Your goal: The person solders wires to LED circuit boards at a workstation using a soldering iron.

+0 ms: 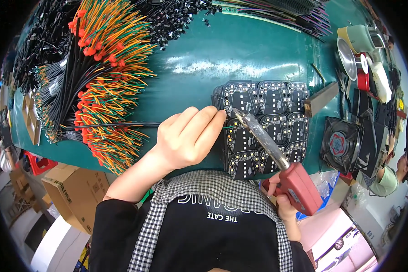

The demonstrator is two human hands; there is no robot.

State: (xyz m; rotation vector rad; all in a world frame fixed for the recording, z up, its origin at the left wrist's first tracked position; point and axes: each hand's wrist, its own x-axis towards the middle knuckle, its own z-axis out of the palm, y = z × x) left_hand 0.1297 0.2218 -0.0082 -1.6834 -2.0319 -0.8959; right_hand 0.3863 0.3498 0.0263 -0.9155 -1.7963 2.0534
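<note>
My left hand [188,136] is closed, with thumb and fingertips pinched at the left edge of a stack of black circuit board panels [297,124]. It holds a thin black cable [143,124] that trails away to the left; small coloured wire ends show by the board below the fingertips. My right hand [283,204] is wrapped round the handle of a red soldering gun [300,187]. The gun's metal barrel slants over the panels to the upper left, its tip close to the upper left board near my left fingertips. Whether the tip touches the board I cannot tell.
Bundled cables with orange and green wire ends [118,90] fill the left side. Black connector leads [167,22] lie behind. To the right are a metal bar [322,99], a black fan [341,138], a round metal dish [347,59] and pliers [344,88].
</note>
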